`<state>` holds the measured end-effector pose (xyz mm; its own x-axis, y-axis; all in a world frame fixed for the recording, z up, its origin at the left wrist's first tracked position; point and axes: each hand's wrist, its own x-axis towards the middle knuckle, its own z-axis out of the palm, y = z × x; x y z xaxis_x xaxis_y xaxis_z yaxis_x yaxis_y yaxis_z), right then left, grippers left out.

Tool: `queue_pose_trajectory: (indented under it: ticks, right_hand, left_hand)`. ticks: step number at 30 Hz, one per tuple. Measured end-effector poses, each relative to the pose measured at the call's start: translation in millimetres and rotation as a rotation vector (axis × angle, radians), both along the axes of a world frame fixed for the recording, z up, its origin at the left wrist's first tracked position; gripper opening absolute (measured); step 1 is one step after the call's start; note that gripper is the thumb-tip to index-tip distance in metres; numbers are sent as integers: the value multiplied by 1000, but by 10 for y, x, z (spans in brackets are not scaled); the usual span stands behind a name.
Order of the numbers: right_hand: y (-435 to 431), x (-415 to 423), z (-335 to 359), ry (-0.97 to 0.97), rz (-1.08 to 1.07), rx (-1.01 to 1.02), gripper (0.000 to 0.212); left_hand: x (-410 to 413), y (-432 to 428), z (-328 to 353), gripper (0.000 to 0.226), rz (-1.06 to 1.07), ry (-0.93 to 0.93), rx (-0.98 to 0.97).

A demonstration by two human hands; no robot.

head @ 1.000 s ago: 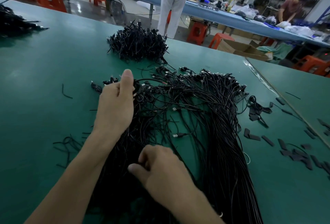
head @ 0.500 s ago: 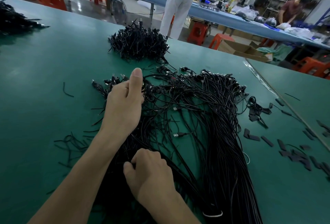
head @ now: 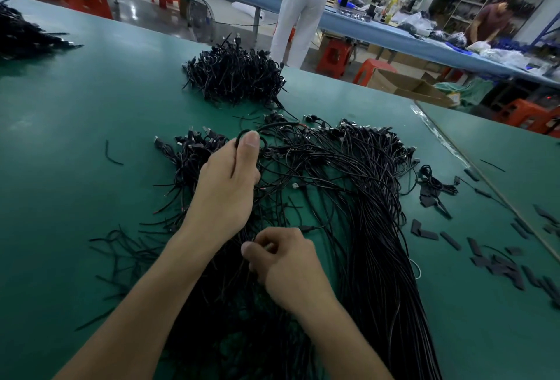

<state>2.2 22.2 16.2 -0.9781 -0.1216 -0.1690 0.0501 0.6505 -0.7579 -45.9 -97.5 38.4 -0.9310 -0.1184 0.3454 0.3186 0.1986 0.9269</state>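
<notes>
A big loose bundle of thin black cables [head: 357,197] with USB plugs lies spread on the green table [head: 75,143]. My left hand [head: 225,185] sits over the bundle's left part and grips a looped black cable [head: 272,128], thumb pressed on top of the loop. My right hand [head: 285,261] is nearer to me, over the bundle's middle, and pinches thin cable strands between thumb and curled fingers. Both forearms reach in from the bottom edge.
A heap of coiled, tied black cables [head: 235,76] lies further back. Another dark cable pile [head: 21,34] is at the far left. Short black strips [head: 497,258] scatter on the right. A person in white trousers [head: 300,15] stands beyond the table; red stools around.
My left hand has lifted a cable loop slightly up and to the right. My right hand has shifted right along the strands and now pinches them.
</notes>
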Motion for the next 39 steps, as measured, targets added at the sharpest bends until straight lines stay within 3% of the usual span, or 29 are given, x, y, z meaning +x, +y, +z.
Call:
queue_pose_trajectory:
  ticks: [3,6,10,15,19,22,26,30,34,39]
  right_hand:
    - [27,22,-5,-16,56,9,36]
    - [-61,103,-103,-101,123,41,24]
    - [-151,139,-171,-6,88,-11,14]
    - [-110,98,-108,34,28,-163,15]
    - [-41,75,-94,-36,21,-274,12]
    - [28,21,-13,69,-121,-450,8]
    - [119,-70,239,330,-431,-854,8]
    - [124,-68,440,460,-424,-1132,11]
    - [47,-9,536,466,-270,-1128,9]
    - [139,13,588,377,-189,-961,11]
  left_hand:
    - [-4,16,3,51,13,-2,40]
    - [7,-2,17,54,31,28,87]
    - [66,-15,67,71,22,36,124]
    - [93,41,107,55,-42,22,155]
    - [105,80,101,57,-122,30,138]
    - [119,90,99,60,-157,3,111]
    - [163,159,110,63,-262,17,111]
    - [247,251,135,69,-326,4,126]
    - [296,281,166,86,-414,-21,205]
    - [262,241,179,51,-363,29,254]
